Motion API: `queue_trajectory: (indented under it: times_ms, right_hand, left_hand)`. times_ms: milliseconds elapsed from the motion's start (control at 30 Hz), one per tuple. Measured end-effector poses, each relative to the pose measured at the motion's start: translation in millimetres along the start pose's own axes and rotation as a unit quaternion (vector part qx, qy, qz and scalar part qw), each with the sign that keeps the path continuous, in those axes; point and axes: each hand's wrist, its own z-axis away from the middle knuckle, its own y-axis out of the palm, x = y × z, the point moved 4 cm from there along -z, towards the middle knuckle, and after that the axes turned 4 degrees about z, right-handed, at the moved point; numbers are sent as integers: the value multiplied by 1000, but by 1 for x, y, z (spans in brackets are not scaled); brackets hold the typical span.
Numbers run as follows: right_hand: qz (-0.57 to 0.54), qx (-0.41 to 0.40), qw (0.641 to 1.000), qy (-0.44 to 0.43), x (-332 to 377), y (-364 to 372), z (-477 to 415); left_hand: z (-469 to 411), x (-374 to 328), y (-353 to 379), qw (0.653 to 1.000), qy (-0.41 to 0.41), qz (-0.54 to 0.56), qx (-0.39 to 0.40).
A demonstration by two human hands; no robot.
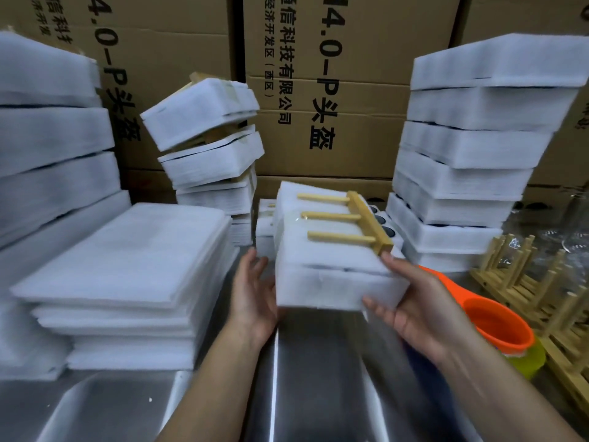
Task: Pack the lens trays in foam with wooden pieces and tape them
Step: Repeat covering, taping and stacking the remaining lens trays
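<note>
Right hand held the foam bundle, fingers curled under it. Left hand touched its side, fingers spread. One wooden piece with three pegs lay on top.

Two hands; one wooden piece (three pegs).

I am reading "4.0-P头盔" on the left cardboard box and again on the middle cardboard box, which is also showing "信科技有限公司" and "经济开发区(西区)".
</note>
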Motion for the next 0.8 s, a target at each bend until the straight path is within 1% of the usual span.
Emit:
queue_trajectory:
  times_ms: [67, 133, 200, 267, 333, 433, 567, 633, 700, 733, 767, 800]
  right_hand:
    - [6, -16, 1000, -18, 14, 6, -15]
    - [32, -41, 998, -27, 25, 14, -36]
    - [46, -71, 996, -6, 34, 23, -64]
    - [54, -83, 995, 20, 41, 34, -94]
    - [71, -94, 993, 22, 47, 47, -121]
    - [79, -113, 991, 3, 49, 64, -153]
    - [75, -90, 993, 16, 42, 76, -177]
    - [75, -81, 994, 13, 34, 81, -180]
    - [75, -72, 995, -8, 23, 84, -182]
    - [103, -72, 992, -24, 18, 84, -183]
    - [169, -83, 981, -47, 15, 82, -184]
    - [269, -106, 954, -75, 14, 79, -186]
  left_hand:
    - [-3, 7, -2, 1000, -5, -6, -28]
    - [-6, 15, -2, 998, -37, -28, -38]
    - [-10, 18, -2, 996, -52, -64, -45]
    - [-15, 18, -6, 992, -48, -98, -57]
    - [-19, 17, -11, 992, -45, -102, -61]
    - [-20, 15, -13, 995, -33, -85, -50]
    - [-19, 7, -11, 999, 27, -30, -7]
    - [-17, 4, -9, 999, 34, 9, 20]
    - [-16, 3, -9, 998, 30, 37, 33]
    - [-15, 3, -10, 998, 30, 44, 34]
    - [-15, 4, -10, 998, 31, 46, 32]
    - [-15, 4, -11, 998, 33, 47, 29]
